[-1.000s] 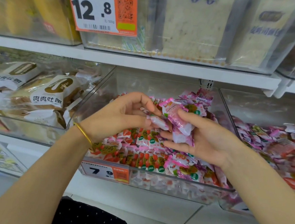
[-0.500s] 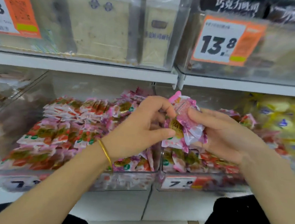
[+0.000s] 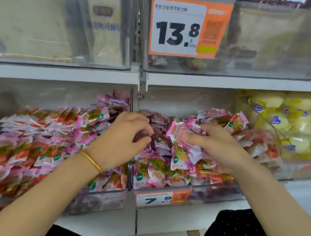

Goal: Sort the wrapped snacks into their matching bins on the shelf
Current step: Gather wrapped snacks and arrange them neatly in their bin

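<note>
1. The right hand (image 3: pixel 221 145) grips a bunch of pink wrapped snacks (image 3: pixel 183 148), now lowered over the middle bin (image 3: pixel 163 195), above its front edge.
2. The left hand (image 3: pixel 123 139), earlier beside the bunch, has dropped apart; its fingers pinch a purple wrapper (image 3: pixel 140 135) in that bin.

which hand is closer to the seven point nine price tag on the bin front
Right. The right hand hangs above the 7.9 price tag, holding pink snack packets; the left hand is up and off to its left.
</note>
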Demonstrator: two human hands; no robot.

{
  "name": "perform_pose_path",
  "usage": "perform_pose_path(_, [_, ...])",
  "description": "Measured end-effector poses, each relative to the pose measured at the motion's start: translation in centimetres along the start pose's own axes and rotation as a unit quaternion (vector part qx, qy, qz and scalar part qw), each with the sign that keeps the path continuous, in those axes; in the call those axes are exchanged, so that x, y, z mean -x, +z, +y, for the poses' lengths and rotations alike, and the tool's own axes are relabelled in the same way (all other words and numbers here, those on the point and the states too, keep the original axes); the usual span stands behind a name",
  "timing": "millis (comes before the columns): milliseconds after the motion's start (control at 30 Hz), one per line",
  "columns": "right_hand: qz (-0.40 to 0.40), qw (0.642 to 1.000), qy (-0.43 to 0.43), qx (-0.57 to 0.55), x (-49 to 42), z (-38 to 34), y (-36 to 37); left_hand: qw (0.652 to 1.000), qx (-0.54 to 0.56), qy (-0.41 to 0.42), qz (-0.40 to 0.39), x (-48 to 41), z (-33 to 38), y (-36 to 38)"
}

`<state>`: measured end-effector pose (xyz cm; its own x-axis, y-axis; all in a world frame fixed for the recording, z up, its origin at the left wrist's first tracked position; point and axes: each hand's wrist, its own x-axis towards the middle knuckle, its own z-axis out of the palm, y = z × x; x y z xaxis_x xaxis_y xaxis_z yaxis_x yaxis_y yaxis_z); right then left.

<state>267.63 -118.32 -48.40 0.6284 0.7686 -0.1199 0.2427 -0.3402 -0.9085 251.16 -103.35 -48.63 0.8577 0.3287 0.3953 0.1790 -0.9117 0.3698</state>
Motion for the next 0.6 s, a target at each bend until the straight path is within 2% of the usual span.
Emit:
perform_pose_path(67, [-0.021, 0.997, -0.039, 0.069, 0.3, -0.1, 1.1, 1.000, 0.007, -0.002, 0.014, 0.2, -0.2, 0.2])
perform_pose_path(167, [-0.015, 0.972, -0.100, 0.212, 0.7, -0.4, 2.3, 1.000, 0.009, 0.003, 0.027, 0.3, -0.6, 0.4])
perform_pose_path(233, [0.000, 0.966, -0.123, 0.228, 0.9, -0.6, 2.1, 0.999, 0.015, 0.006, 0.028, 0.4, -0.8, 0.5])
perform_pose_path(300, [0.019, 0.980, -0.105, 0.168, 0.5, -1.0, 1.2, 0.999, 0.024, 0.010, 0.027, 0.3, -1.0, 0.5])
perform_pose_path(367, [0.031, 0.998, -0.053, 0.030, -0.3, -1.8, 0.3, 0.999, 0.029, 0.008, 0.027, -0.1, -1.0, 0.2])
perform_pose_path(433, [0.043, 0.993, -0.002, -0.106, -1.5, -2.1, -0.7, 0.999, 0.017, 0.011, 0.029, -0.9, -1.1, 0.1])
perform_pose_path(500, [0.039, 0.986, 0.045, -0.154, -3.0, -1.9, -1.5, 0.999, 0.002, 0.014, 0.035, -1.6, -1.4, 0.2])
perform_pose_path(600, [0.014, 0.978, 0.113, -0.175, -5.5, -1.4, -1.3, 0.998, 0.035, 0.014, 0.042, -1.9, -1.9, 0.8])
